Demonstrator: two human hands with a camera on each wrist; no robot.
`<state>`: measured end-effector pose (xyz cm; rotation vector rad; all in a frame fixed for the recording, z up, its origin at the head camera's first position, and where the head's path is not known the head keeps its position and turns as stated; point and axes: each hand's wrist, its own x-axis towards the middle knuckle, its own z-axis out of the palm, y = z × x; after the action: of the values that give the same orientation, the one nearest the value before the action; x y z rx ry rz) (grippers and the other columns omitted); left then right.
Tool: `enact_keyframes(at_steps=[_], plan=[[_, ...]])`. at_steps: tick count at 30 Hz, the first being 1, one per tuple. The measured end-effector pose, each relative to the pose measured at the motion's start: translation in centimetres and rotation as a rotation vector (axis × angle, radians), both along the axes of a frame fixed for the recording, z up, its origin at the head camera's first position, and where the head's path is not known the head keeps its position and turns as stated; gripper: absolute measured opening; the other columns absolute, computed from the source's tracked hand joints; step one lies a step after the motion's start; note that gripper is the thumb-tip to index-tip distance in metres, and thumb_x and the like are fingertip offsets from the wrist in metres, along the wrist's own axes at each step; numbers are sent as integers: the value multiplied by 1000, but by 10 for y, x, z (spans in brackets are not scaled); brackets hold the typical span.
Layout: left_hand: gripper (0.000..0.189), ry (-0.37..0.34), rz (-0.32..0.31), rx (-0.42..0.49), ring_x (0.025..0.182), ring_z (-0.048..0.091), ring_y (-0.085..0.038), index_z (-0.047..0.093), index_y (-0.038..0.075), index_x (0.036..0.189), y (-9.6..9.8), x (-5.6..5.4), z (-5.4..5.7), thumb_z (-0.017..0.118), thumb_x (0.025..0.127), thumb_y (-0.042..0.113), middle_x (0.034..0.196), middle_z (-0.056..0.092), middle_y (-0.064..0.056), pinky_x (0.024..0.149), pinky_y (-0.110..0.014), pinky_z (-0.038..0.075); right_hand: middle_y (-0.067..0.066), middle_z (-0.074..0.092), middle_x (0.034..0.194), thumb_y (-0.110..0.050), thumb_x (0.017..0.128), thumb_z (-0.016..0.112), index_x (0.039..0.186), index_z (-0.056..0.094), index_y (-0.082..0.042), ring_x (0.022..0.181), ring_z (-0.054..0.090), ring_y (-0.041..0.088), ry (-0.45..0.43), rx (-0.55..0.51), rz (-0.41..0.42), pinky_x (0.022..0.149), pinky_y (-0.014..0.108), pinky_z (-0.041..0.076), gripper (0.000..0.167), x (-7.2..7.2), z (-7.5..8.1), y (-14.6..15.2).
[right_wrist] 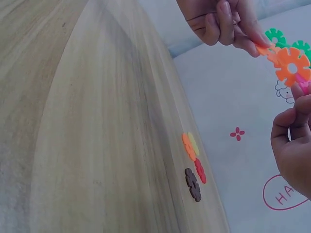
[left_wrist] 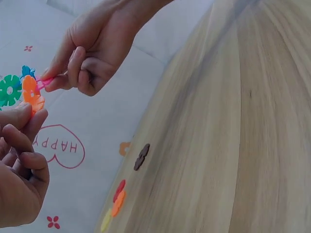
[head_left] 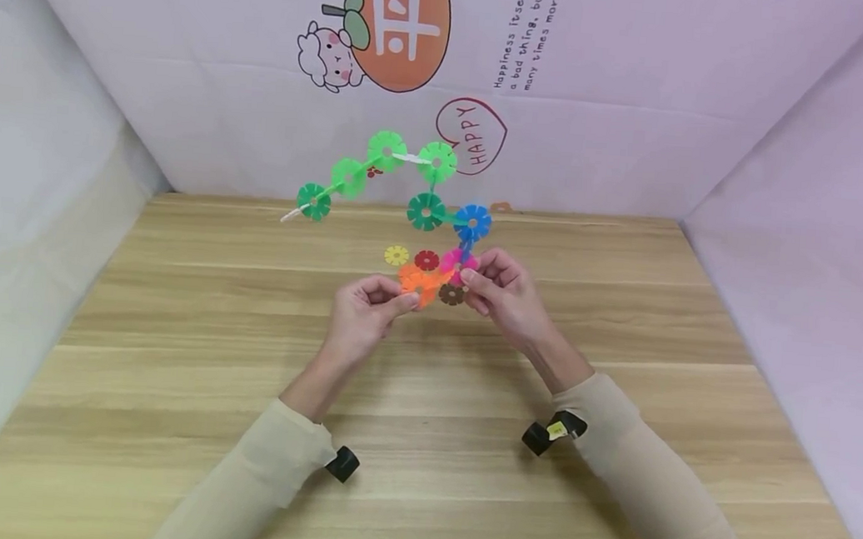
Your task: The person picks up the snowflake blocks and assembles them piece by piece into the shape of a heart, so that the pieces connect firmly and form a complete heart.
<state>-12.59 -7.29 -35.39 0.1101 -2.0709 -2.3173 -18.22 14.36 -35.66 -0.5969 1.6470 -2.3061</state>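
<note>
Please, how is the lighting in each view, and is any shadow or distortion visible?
Head view: bright light, soft shadow on the wooden table beside the right sleeve, orange plastic discs saturated, outlines merging; left wrist view: dimmer, a dark band, perhaps shadow, along the wooden table; right wrist view: also dim, the wooden table's edge bowed, possibly by the lens.

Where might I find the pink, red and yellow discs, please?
Pink disc [head_left: 449,262]: head view, face left of hole.
Red disc [head_left: 419,259]: head view, face left of hole.
Yellow disc [head_left: 390,255]: head view, face left of hole.
</note>
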Motion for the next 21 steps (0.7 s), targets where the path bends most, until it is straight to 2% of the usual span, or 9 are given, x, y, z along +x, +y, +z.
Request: enact_keyframes(at_steps=[3, 7, 12, 14, 17, 19, 21], plan=[[10, 14, -22, -57, 52, 43, -9, 72, 2, 87, -2, 1, 3, 81, 91, 4, 83, 78, -2, 46, -19, 33, -3, 64, 85, -6, 105, 62, 99, 64, -12, 58, 42, 9, -3, -13, 15, 57, 17, 39, 9, 0, -2, 3], [13, 77, -69, -94, 53, 44, -10, 71, -2, 92, -4, 2, 5, 81, 92, 6, 85, 78, -2, 47, -19, 37, -3, 64, 86, -8, 105, 63, 101, 63, -11, 60, 44, 9, -23, -16, 11, 60, 18, 42, 5, -1, -3, 5], [16, 106, -155, -127, 52, 50, -11, 70, -3, 98, -8, 0, 5, 80, 93, 7, 84, 75, 1, 51, -21, 45, -3, 67, 88, -1, 107, 55, 98, 64, -14, 60, 45, 9, -62, 23, -45, 60, 18, 42, 18, -2, 3, 5], [16, 91, -190, -141, 53, 53, -12, 71, -3, 102, -10, -1, 4, 80, 93, 7, 87, 76, -4, 52, -22, 48, -2, 69, 89, 1, 107, 54, 98, 64, -13, 59, 44, 9, -78, 30, -60, 59, 18, 42, 19, -3, 5, 6], [17, 36, -257, -210, 59, 59, -18, 73, -1, 108, -15, -2, -1, 78, 94, 8, 96, 77, -12, 57, -25, 53, -2, 72, 89, 1, 108, 52, 98, 64, -13, 59, 45, 9, -89, 43, -77, 59, 18, 42, 20, -5, 5, 8], [21, -5, -336, -286, 67, 64, -25, 73, -1, 113, -17, -3, -7, 78, 95, 8, 102, 76, -15, 62, -30, 57, -3, 73, 89, 2, 108, 51, 98, 64, -14, 58, 45, 9, -93, 46, -89, 58, 17, 42, 22, -7, 5, 10], [25, -35, -432, -386, 76, 68, -31, 73, -1, 117, -20, -3, -13, 77, 95, 10, 105, 76, -13, 68, -35, 60, -3, 75, 89, 2, 108, 51, 98, 65, -15, 57, 45, 8, -94, 44, -100, 58, 17, 42, 25, -9, 3, 13]])
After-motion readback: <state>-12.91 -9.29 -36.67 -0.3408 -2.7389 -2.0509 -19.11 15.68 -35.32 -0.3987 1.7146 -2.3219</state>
